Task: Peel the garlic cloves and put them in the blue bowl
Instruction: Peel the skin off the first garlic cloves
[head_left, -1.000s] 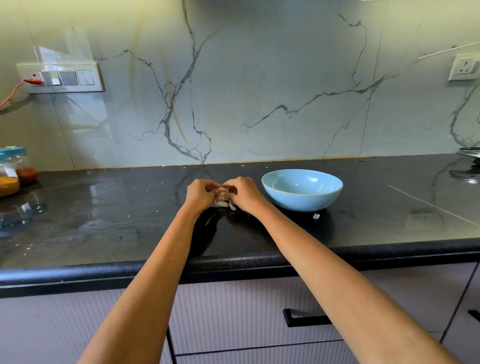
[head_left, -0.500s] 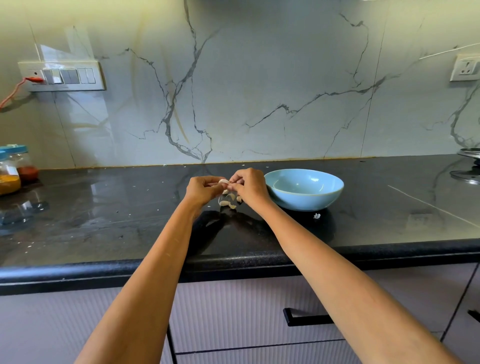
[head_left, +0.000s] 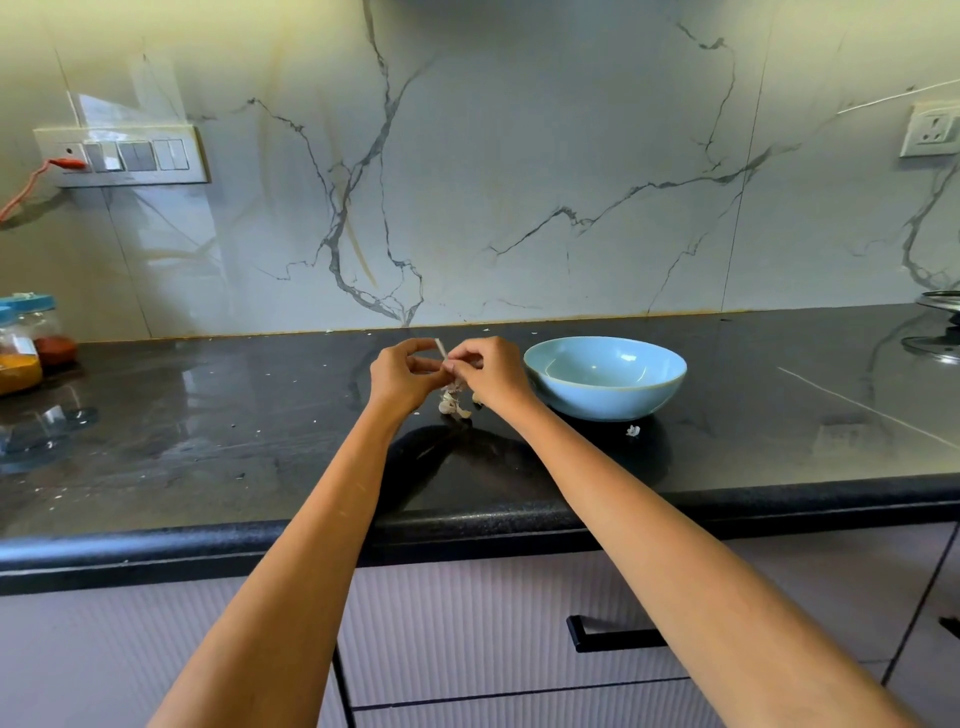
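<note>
Together, left hand (head_left: 400, 371) and right hand (head_left: 485, 370) pinch one garlic clove (head_left: 445, 364)

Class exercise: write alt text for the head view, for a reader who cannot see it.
Two hands, left hand and right hand, pinch a garlic clove above loose garlic pieces on a black counter. A blue bowl sits to the right.

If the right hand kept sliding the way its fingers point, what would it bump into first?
The right hand points left, so it would probably meet the left hand first; both already pinch the same garlic clove between them.
</note>
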